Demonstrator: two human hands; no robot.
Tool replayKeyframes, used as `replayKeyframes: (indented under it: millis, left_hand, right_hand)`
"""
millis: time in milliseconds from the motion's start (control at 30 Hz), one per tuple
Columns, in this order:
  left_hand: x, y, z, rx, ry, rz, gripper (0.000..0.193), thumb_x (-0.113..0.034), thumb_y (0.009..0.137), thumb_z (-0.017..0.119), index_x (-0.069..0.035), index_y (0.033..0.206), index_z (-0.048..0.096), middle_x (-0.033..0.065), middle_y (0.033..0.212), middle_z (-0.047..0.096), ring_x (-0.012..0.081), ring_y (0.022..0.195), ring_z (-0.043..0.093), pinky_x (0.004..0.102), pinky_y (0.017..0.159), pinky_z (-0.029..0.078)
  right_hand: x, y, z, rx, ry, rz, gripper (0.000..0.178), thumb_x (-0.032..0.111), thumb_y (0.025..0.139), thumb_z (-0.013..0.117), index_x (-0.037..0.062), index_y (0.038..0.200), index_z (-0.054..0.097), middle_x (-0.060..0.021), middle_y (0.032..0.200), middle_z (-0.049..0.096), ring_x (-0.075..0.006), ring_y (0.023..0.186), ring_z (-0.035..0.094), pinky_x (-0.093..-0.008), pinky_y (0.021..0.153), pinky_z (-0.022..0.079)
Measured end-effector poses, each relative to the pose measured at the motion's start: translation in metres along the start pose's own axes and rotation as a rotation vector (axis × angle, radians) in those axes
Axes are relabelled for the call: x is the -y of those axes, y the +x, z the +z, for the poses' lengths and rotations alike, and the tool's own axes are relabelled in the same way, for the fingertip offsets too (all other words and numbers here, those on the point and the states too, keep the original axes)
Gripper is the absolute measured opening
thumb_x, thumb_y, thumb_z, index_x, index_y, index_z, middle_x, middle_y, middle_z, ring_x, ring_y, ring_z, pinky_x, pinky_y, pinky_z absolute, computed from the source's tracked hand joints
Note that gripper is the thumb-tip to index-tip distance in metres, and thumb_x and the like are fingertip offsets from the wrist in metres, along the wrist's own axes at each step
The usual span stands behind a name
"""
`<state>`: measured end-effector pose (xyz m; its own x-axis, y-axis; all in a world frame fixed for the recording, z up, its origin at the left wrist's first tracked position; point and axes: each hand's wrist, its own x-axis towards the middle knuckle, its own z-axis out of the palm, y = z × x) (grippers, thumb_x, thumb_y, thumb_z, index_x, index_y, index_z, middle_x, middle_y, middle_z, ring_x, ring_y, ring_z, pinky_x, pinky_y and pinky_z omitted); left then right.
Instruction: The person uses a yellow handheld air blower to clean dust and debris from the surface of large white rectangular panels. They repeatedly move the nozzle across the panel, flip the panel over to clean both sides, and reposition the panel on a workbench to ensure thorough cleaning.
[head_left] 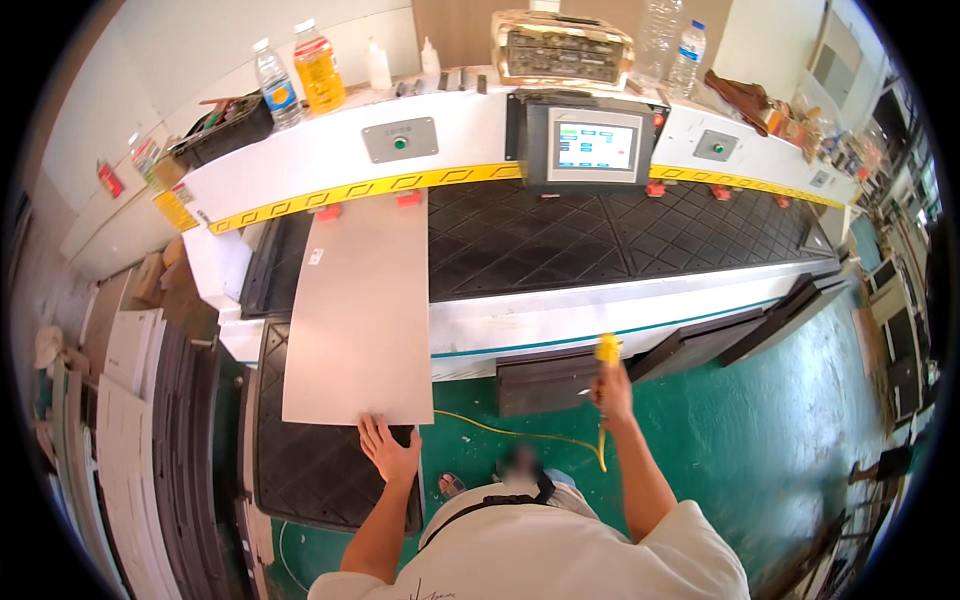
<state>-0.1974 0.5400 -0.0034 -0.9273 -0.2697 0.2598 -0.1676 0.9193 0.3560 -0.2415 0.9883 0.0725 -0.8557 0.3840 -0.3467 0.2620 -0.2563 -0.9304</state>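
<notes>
A long pale beige board lies across the machine's black bed, its near end resting over a black padded side table. My left hand lies on the board's near edge with its fingers stretched out and apart. To the right, away from the board, my right hand is wrapped round a yellow air blow gun pointing forward. A thin yellow hose runs from below that hand toward the board. The hand covers most of the gun's grip.
Dark panels lean against the machine's front. Above the bed are a touch screen and red clamps. Bottles and a dusty box stand on the ledge. Stacked boards stand at left, over the green floor.
</notes>
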Motion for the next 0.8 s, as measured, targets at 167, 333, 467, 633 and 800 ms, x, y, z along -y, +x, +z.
replayKeyframes:
  millis: [167, 333, 467, 633, 800]
  left_hand:
    - [0.002, 0.001, 0.001, 0.083, 0.015, 0.086, 0.080, -0.038, 0.081, 0.074, -0.002, 0.147, 0.045, 0.0256, 0.163, 0.030, 0.0434, 0.154, 0.022, 0.0663, 0.123, 0.011]
    - [0.010, 0.013, 0.015, 0.110, -0.067, 0.248, 0.074, -0.043, 0.085, 0.072, -0.003, 0.143, 0.049, 0.0257, 0.163, 0.032, 0.0431, 0.154, 0.022, 0.0701, 0.121, 0.006]
    - [-0.035, 0.055, 0.014, 0.327, -0.072, 0.172, 0.076, -0.040, 0.085, 0.073, -0.007, 0.148, 0.046, 0.0247, 0.165, 0.025, 0.0438, 0.156, 0.016, 0.0770, 0.116, 0.007]
    - [-0.086, 0.090, 0.020, 0.520, 0.128, 0.056, 0.096, -0.019, 0.077, 0.077, -0.013, 0.160, 0.030, 0.0207, 0.171, 0.006, 0.0458, 0.158, 0.001, 0.0826, 0.112, 0.004]
    - [-0.092, 0.092, 0.037, 0.492, 0.195, -0.001, 0.103, -0.003, 0.073, 0.072, -0.015, 0.163, 0.023, 0.0200, 0.171, 0.003, 0.0480, 0.157, -0.002, 0.0814, 0.113, 0.004]
  right_hand:
    - [0.007, -0.060, -0.097, -0.373, 0.179, -0.171, 0.036, 0.049, 0.108, 0.050, 0.0167, 0.123, 0.054, -0.0002, 0.068, 0.052, -0.0119, 0.051, 0.050, -0.0265, 0.043, 0.038]
    - [0.000, -0.126, -0.099, 0.076, 0.105, 0.069, 0.045, 0.049, 0.109, 0.048, 0.0099, 0.130, 0.052, -0.0057, 0.079, 0.062, -0.0164, 0.060, 0.058, -0.0299, 0.054, 0.046]
    - [0.006, -0.160, -0.086, 0.576, -0.019, 0.283, 0.051, 0.052, 0.107, 0.049, 0.0071, 0.130, 0.052, -0.0096, 0.085, 0.066, -0.0184, 0.070, 0.061, -0.0321, 0.066, 0.049]
    - [-0.007, -0.153, -0.075, 0.603, -0.085, 0.347, 0.047, 0.049, 0.109, 0.047, 0.0058, 0.126, 0.052, -0.0095, 0.087, 0.066, -0.0177, 0.072, 0.060, -0.0307, 0.068, 0.047]
    - [-0.006, -0.134, -0.066, 0.815, -0.149, 0.367, 0.038, 0.041, 0.111, 0.046, 0.0056, 0.124, 0.051, -0.0080, 0.085, 0.064, -0.0167, 0.071, 0.058, -0.0294, 0.066, 0.047]
